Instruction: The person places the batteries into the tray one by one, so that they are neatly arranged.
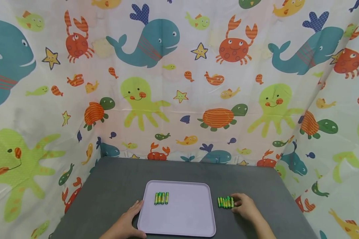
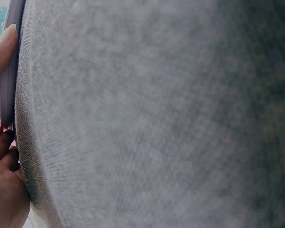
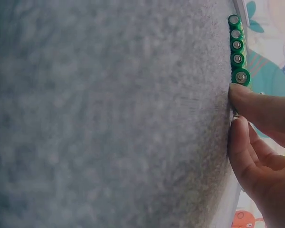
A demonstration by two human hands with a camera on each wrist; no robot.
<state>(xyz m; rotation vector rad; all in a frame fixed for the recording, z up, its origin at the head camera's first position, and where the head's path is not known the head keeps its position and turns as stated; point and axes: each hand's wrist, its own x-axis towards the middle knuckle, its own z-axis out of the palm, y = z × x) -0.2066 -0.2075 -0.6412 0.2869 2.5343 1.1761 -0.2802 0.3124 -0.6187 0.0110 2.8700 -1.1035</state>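
In the head view, several green batteries (image 1: pixel 161 198) lie side by side on a pale lilac tray (image 1: pixel 179 220). My left hand (image 1: pixel 127 220) rests spread at the tray's near left corner, fingers along the left edge and thumb along the near edge. The left wrist view shows that thumb (image 2: pixel 4 52) against the rim. Right of the tray, another row of green batteries (image 1: pixel 224 202) lies on the table. My right hand (image 1: pixel 246 207) pinches the row's rightmost battery between thumb and fingers. Battery ends (image 3: pixel 236 45) show in the right wrist view; the thumb partly hides the pinched one.
The dark grey tabletop (image 1: pixel 122 172) extends around the tray and both hands. Behind it and on both sides hangs a white curtain (image 1: pixel 173 126) printed with sea animals. Grey cloth-like surface fills most of both wrist views.
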